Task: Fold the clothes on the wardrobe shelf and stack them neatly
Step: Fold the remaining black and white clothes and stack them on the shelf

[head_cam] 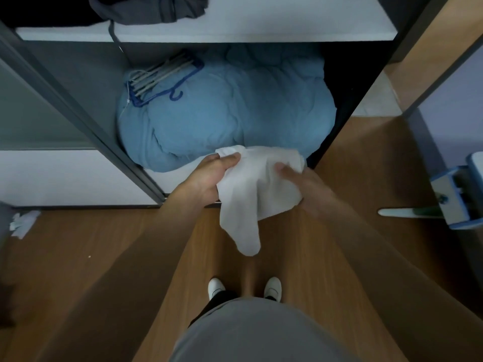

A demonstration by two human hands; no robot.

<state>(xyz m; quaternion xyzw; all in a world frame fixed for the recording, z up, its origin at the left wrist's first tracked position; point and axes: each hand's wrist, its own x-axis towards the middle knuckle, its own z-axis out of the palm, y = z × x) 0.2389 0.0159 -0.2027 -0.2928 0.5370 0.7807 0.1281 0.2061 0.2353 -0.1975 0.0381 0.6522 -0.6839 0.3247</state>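
At upper shelf (261, 32) left end: clothes pile (156, 9). Below: duvet (235, 113), hangers (159, 77) on its rear-left. Before duvet's front edge: cloth (256, 184), between left hand (211, 176), right hand (305, 189).

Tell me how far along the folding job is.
Done: no folded stack shows anywhere in view. In hand: the left hand and right hand hold a white garment, unfolded, one end hanging down. Left: dark clothes lie heaped on the white shelf.

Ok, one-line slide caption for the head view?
Left hand and right hand hold a white garment in front of a blue duvet topped with hangers.
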